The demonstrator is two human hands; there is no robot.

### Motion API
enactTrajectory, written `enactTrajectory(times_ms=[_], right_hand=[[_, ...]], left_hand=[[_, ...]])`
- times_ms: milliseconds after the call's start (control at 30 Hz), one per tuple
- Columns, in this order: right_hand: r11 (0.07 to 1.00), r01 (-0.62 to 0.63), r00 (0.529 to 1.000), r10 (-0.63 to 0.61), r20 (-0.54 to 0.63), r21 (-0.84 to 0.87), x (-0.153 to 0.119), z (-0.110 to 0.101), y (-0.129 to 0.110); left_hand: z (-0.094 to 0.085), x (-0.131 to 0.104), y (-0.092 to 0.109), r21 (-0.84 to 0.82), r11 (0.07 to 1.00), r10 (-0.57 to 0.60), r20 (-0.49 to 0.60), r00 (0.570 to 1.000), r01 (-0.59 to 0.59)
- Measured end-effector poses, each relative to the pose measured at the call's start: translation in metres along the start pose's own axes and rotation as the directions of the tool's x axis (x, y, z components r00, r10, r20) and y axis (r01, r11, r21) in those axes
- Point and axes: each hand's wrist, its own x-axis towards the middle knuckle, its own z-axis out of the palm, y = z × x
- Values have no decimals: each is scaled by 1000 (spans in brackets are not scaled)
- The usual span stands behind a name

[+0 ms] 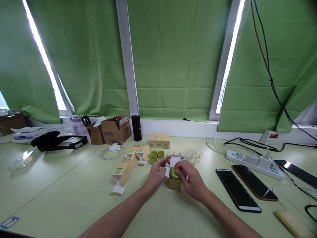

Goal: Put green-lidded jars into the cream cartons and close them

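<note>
Rounded, glossy green case (173, 173) in the box mouth!

From afar I watch the right hand (192, 180) pinching it, in the small brown cardboard box (174, 185) on the pale table (158, 219). Left hand (156, 173) beside the white flap (167, 172); whether it grips, I can't tell.

Probably an office or a workroom; which of the two is hard to tell. A long, pale table (61, 198) stands below a row of windows (42, 53) covered by green blinds (173, 59), with loose cables (271, 80) hanging at the right. On the table are a power strip (234, 157) with plugs (264, 163), several phones (237, 190), cardboard boxes (112, 136) and a purple bottle (79, 125).
</note>
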Motion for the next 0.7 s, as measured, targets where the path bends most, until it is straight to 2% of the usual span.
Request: enactTrajectory(times_ms=[300,700], right_hand=[[1000,-11,998,12,-57,8,0,6,3],[996,-84,995,86,-56,35,-1,10,7]], left_hand=[[0,-1,2,15,1000,-1,-8,1000,1],[1,-3,6,22,1000,-11,-18,1000,12]])
